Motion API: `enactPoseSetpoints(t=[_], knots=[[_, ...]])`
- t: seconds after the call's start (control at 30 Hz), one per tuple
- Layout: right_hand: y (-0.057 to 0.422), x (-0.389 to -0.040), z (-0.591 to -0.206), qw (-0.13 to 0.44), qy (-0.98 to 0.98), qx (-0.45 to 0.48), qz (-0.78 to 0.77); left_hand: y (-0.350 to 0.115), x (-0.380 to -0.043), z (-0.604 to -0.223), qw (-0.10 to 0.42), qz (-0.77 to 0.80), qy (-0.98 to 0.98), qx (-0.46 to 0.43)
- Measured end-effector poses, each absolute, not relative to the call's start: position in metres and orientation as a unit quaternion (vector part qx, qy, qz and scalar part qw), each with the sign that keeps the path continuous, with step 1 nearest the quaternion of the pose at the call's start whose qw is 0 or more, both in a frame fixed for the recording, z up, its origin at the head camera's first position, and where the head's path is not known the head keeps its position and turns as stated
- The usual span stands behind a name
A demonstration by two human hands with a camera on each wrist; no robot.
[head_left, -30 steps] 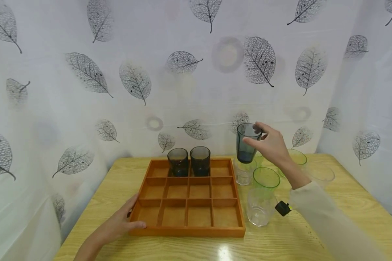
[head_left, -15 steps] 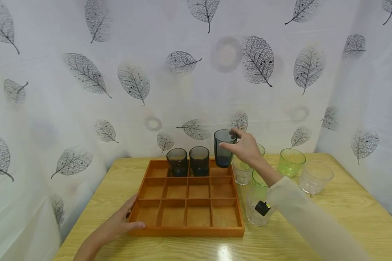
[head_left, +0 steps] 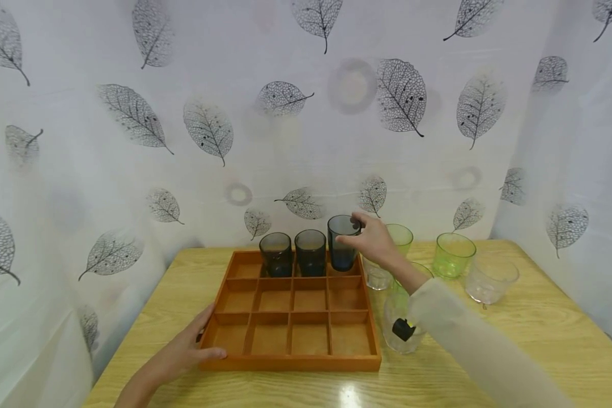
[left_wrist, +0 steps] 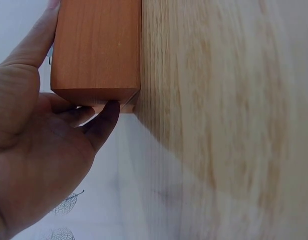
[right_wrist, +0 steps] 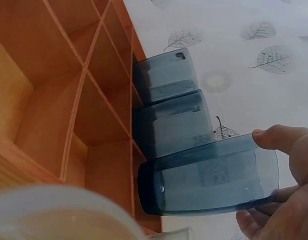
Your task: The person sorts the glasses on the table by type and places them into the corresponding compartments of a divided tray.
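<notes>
A brown wooden tray with square compartments lies on the table in the head view. My left hand holds its front left corner; in the left wrist view the thumb lies along the top and the fingertips touch the side wall. My right hand pinches a dark blue-grey drinking glass near the rim, thumb on one side and fingers on the other. Its base overlaps the back right compartment. Two similar dark glasses, the left and the right, stand in the middle compartments of the back row.
Right of the tray stand green glasses, one of them at the back, and clear glasses, one farther right. Another clear glass is partly behind the right sleeve and a small black device. A leaf-print curtain hangs behind the table.
My right hand has carried the dark glass leftward and down, from above the clear and green glasses to the back right compartment. The left hand stays on the tray corner.
</notes>
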State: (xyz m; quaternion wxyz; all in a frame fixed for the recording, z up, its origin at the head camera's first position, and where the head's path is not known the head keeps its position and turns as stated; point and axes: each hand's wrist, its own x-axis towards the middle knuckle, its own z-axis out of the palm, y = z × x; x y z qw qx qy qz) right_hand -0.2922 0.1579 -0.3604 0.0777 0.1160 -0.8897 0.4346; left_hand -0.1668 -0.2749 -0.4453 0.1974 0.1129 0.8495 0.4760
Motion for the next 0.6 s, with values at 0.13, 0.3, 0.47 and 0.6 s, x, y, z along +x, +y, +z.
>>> enactPoseSetpoints(t=[0.13,0.3,0.47,0.6], knots=[[0.156,-0.293,-0.365,0.069,-0.892,0.113,0.432,-0.276,-0.166,-0.446,0.196,0.475,0.851,0.113],[0.155,-0.295,-0.370,0.061,-0.896,0.114,0.426,-0.276,-0.167,-0.446,0.193,0.472,0.853,0.113],[0.155,-0.294,-0.373,0.051,-0.896,0.110,0.427,-0.275,-0.166,-0.446,0.197,0.479,0.848,0.114],[0.155,-0.294,-0.375,0.047,-0.898,0.109,0.424,-0.276,-0.166,-0.447,0.196,0.479,0.848,0.115]])
